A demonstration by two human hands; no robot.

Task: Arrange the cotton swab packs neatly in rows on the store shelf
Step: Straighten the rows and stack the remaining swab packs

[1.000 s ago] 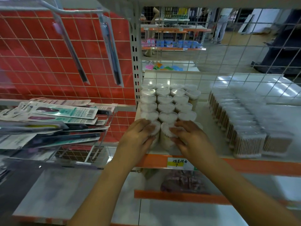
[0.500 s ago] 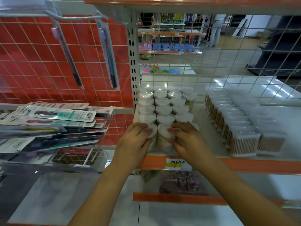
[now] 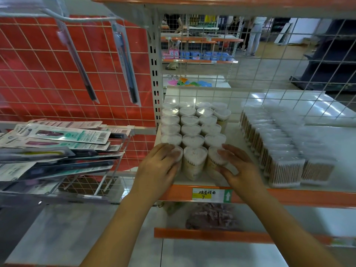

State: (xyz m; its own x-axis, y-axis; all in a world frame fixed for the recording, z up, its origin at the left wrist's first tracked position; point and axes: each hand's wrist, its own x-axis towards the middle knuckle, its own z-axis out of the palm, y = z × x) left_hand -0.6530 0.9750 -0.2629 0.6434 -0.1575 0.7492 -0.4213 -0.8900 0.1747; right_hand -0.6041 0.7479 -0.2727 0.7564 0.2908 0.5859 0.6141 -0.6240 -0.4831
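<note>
On the white shelf (image 3: 237, 130), left end, against the upright post: heart-shaped tubs of cotton swabs (image 3: 192, 130) packed in three tidy columns running front to back, with a fourth tub or two at the rear right breaking the block. Front row of three nearly square with the orange shelf edge (image 3: 289, 197). Left hand (image 3: 159, 166) laid over the front left tub (image 3: 177, 153), fingers fairly straight and pressing on lid and side. Right hand (image 3: 238, 166) cupped round the front right tub (image 3: 215, 160), fingers on the lid, thumb against the near wall. Middle front tub (image 3: 194, 160) untouched between them.

Judging by this: round tubs almost done, only a last squaring of the front row and perhaps the stray rear tubs left. Flat swab packs (image 3: 285, 151) further right already in rows, apart from the tubs.

Hard to make out: rear rows blurred by glare, exact count unclear; left tub mostly hidden under the hand; far flat packs smeared.
</note>
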